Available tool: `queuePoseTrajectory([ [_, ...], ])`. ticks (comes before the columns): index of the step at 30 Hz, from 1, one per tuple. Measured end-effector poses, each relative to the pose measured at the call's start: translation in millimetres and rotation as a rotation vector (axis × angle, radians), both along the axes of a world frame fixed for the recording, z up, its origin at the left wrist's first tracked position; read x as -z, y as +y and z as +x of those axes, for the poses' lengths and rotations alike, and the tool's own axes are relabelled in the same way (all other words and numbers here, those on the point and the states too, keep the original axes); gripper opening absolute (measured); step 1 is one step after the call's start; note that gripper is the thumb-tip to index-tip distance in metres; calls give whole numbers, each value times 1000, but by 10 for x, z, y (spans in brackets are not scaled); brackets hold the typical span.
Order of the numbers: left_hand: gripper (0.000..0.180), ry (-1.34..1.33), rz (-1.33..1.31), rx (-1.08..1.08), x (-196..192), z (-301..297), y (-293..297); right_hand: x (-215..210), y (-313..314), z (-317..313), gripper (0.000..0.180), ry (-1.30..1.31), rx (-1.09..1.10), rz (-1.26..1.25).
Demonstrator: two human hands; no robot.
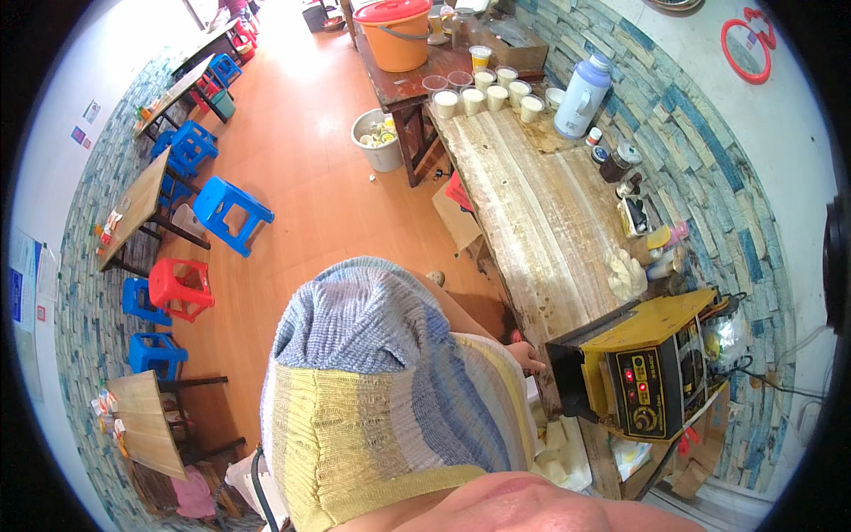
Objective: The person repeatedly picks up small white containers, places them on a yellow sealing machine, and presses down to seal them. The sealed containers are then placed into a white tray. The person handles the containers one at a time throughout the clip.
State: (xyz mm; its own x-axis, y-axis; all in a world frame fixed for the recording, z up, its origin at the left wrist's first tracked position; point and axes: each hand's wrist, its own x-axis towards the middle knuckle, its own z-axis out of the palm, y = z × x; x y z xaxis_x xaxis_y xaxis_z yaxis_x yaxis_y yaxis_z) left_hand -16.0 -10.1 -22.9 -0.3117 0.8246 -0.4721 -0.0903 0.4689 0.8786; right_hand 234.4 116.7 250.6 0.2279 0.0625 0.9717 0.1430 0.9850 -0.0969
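In the head view, a bare hand (527, 356) shows beside the striped knit top (399, 417), close to the near edge of the long wooden table (550, 230); I cannot tell whether it is the left or the right; its fingers point down and look bent, but I cannot tell whether they grasp anything; the other hand is hidden, so its state cannot be told either.

The thing nearest the visible hand, besides the table, is a black and yellow machine (643, 390) at the table's near end, with red lights on its front panel; below the hand, partly covered by the top, are pale pieces (557, 457) on something white.

A crumpled pale cloth (626, 275) lies on the table behind the machine; jars (618, 164) and small bottles stand along the wall (612, 53), which has a stone pattern; a pale blue flask (583, 96) stands near the far end, next to a group of cups (519, 91), several filled with something white.

Beyond, an orange bucket (393, 51) with a red lid (392, 10) sits on a red-brown table (425, 75); a bin (381, 155) holding rubbish stands on the floor beside it; to the left are blue stools (232, 215), a red stool (181, 288) and smaller tables (151, 421).
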Motion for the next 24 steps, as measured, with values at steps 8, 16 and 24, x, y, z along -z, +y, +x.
queuePoseTrajectory([
  [8,41,12,87,32,-160,-114,93,-152,376,297,34,-7,-62,-232],
  [16,35,-238,-25,-96,-158,-74,489,-1804,2761,-370,33,-170,-149,-943],
  [24,10,-707,56,-123,511,168,1169,-1453,4793,-512,51,-306,477,-683],
])
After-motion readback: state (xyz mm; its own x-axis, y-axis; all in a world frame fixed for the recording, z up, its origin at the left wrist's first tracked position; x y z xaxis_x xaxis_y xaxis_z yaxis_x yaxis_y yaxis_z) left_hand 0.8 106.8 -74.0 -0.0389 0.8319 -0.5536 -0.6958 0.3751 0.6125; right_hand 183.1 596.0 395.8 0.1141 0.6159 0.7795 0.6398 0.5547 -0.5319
